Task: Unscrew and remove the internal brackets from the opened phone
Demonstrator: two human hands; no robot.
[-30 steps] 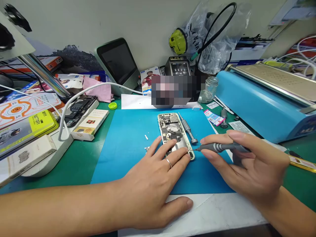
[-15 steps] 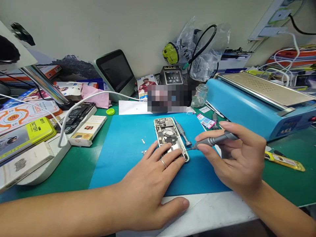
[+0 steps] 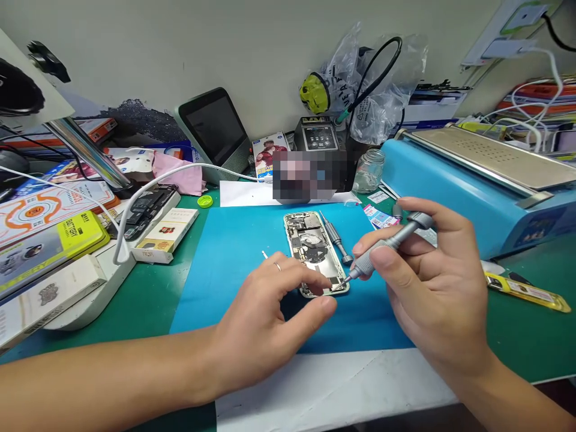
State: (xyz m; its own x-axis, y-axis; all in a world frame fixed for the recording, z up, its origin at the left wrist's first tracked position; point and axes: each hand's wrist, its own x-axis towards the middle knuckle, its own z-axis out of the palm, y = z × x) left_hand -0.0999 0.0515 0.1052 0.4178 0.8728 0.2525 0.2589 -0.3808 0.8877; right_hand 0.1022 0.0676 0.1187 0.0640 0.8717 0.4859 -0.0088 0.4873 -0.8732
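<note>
An opened phone (image 3: 310, 243) with its insides showing lies lengthwise on a blue mat (image 3: 225, 258). My left hand (image 3: 265, 324) is raised on its fingertips, with curled fingers and thumb pinching the phone's near end. A ring sits on one finger. My right hand (image 3: 427, 282) grips a grey precision screwdriver (image 3: 387, 243), tilted steeply, its tip at the phone's near right corner. A second screwdriver (image 3: 335, 239) lies on the mat along the phone's right side.
A small loose part (image 3: 265, 255) lies on the mat left of the phone. A blue machine (image 3: 450, 186) fills the right side, with a yellow tool (image 3: 526, 291) before it. Boxes (image 3: 166, 234), a white cable (image 3: 148, 177), a glass jar (image 3: 369, 170) and a soldering station (image 3: 318, 137) crowd the back and left.
My left hand has lifted from lying flat on the phone to a curled pinch at its near end. The screwdriver has tilted up steeply, tip still at the corner.
</note>
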